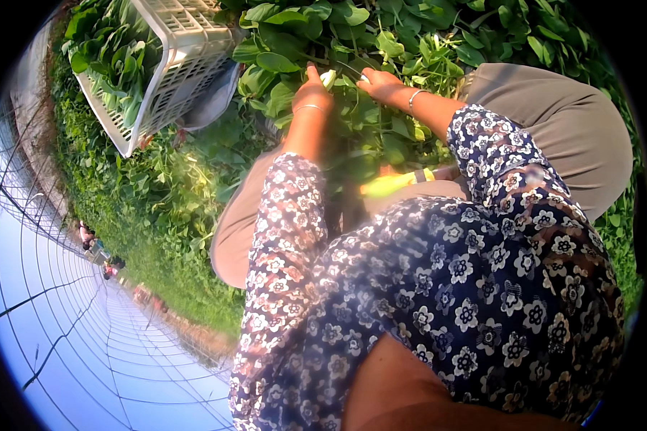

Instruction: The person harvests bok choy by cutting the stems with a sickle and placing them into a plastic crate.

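Note:
My left hand [312,97] is closed around a leafy green vegetable; its pale cut-looking base [328,80] shows at the thumb side, and broad leaves [277,62] spread to the left. Just to the right, my right hand [380,85] grips a small whitish thing, from which a thin curved line runs toward the left hand; whether that is a blade or a stem I cannot tell. The two hands are apart, above growing leafy plants [399,126]. Each wrist wears a thin bracelet.
At the upper left a white plastic crate [167,81] holds harvested greens [113,67]. My bent knees [561,129] flank the plants, with a bright yellow thing [391,183], perhaps footwear, between them. Low vines cover the ground at left. Distant people [108,269] are near netting [86,323].

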The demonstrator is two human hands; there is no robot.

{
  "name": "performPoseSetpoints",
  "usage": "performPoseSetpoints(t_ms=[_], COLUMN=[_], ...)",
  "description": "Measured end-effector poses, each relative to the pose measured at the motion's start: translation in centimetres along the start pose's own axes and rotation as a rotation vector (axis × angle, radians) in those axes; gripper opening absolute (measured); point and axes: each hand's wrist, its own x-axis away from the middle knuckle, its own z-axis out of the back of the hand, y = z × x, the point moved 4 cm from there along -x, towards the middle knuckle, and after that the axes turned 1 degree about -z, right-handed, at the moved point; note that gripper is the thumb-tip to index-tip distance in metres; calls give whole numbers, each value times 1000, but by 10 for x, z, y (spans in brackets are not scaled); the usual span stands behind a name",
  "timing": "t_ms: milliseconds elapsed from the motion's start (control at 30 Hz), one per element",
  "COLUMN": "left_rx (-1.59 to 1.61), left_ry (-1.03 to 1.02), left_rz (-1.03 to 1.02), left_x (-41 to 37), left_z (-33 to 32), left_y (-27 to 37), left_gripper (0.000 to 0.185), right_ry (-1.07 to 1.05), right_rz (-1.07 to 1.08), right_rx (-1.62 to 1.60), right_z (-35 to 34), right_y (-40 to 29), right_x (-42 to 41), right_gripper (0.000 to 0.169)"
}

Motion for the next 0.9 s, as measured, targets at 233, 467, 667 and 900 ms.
performPoseSetpoints(t_ms=[233,467,667,900], left_rx=[7,-120,-90,79], left_ry=[31,27,55,67], left_rz=[80,20,82,121], left_x=[5,28,24,8], left_z=[-21,-7,7,-23], left_y=[-49,-14,-23,-51], left_gripper=[85,84,91,66], right_ry=[-52,-30,-120,-203], right_rz=[-56,-64,-175,288], right_rx=[-1,84,44,554], right_z=[-12,-15,-22,-46], right_y=[-16,-17,-31,6], right_x=[-16,-29,-36,-67], right_gripper=[36,41,39,41])
